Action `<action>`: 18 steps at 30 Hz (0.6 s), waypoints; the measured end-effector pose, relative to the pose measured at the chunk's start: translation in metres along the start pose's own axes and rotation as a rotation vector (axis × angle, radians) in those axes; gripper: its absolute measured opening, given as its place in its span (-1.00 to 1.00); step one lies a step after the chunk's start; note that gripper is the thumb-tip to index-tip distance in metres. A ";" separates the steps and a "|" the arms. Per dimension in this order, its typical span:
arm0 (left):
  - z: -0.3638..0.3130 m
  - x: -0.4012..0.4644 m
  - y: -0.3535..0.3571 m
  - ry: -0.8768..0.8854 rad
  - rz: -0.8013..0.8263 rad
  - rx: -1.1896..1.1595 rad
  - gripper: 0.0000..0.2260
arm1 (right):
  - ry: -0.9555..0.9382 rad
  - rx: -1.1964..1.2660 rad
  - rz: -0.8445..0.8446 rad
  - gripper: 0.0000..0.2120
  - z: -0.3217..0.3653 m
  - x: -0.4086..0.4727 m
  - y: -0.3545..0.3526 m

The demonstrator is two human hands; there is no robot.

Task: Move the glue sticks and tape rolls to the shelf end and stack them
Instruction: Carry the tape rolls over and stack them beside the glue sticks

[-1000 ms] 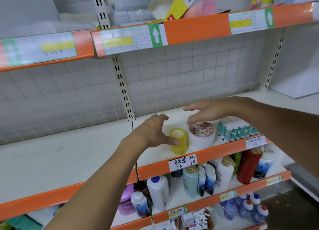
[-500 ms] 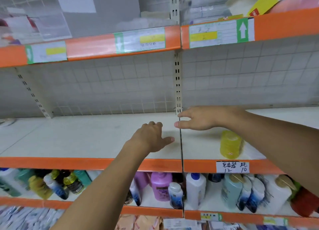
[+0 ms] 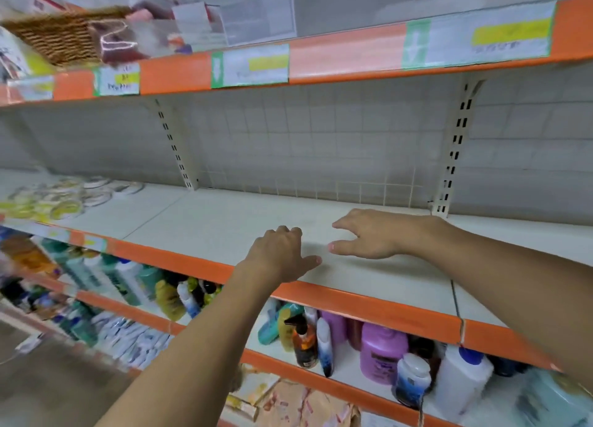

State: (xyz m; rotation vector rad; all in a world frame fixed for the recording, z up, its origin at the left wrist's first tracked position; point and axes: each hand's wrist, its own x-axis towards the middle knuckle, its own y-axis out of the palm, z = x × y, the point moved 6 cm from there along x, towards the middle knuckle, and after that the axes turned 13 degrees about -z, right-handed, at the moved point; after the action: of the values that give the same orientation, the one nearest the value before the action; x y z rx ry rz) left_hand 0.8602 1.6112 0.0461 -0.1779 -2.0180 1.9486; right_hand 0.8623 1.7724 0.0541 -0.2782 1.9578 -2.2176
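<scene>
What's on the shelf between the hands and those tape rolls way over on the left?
Nothing: in the head view, bare white shelf runs from the left hand to the tape rolls.

I note bare shelf (image 3: 224, 221) from my hands leftward, tape rolls (image 3: 61, 199) crowding far left end, upper shelf (image 3: 337, 64) overhead.

Tape rolls (image 3: 54, 199) blurred at the frame's left edge.
</scene>
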 end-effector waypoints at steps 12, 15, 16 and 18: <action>0.140 -0.020 -0.009 -0.163 -0.048 0.146 -0.44 | -0.194 0.032 -0.034 -0.30 0.130 0.084 0.026; 0.174 -0.027 -0.010 -0.234 -0.049 0.117 -0.44 | -0.243 0.042 -0.023 -0.28 0.160 0.109 0.034; 0.185 -0.030 -0.010 -0.260 -0.045 0.108 -0.44 | -0.263 0.044 -0.022 -0.28 0.171 0.117 0.037; 0.208 -0.035 -0.010 -0.309 -0.032 0.104 -0.44 | -0.306 0.053 -0.020 -0.29 0.194 0.134 0.042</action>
State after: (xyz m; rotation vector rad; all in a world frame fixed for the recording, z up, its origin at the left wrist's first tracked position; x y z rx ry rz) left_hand 0.8282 1.4024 0.0488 0.1907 -2.0776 2.1651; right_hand 0.7817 1.5476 0.0398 -0.5935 1.7389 -2.0885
